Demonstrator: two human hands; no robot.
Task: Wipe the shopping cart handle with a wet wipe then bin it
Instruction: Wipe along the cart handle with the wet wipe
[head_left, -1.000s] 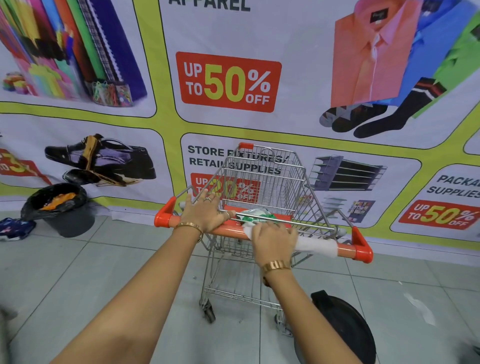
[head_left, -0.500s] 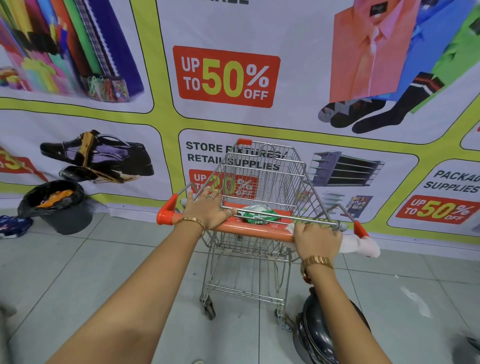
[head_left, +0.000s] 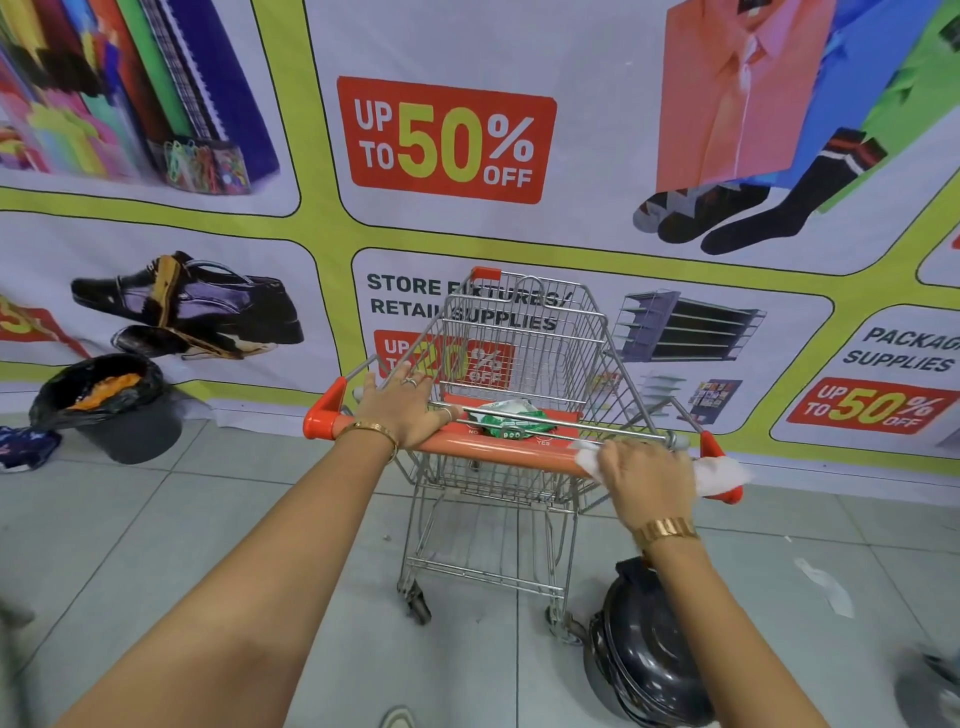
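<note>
A small wire shopping cart (head_left: 519, 332) stands before me with an orange handle (head_left: 498, 451). My left hand (head_left: 405, 410) grips the handle near its left end. My right hand (head_left: 644, 478) presses a white wet wipe (head_left: 719, 475) around the handle's right end; the wipe sticks out on both sides of my fingers. A green wipes pack (head_left: 511, 420) lies on the cart's child seat behind the handle. A grey bin with a black liner (head_left: 111, 410) stands on the floor at the left, by the wall.
A dark round lidded object (head_left: 644, 670) lies on the tiled floor beside the cart's right rear wheel. A printed banner (head_left: 447, 140) covers the wall behind the cart. A scrap of white paper (head_left: 826, 587) lies on the floor at right. Blue cloth (head_left: 23, 449) lies left of the bin.
My right hand has slid the wipe along the handle from the middle to the right end. My left hand has stayed on the left part of the handle.
</note>
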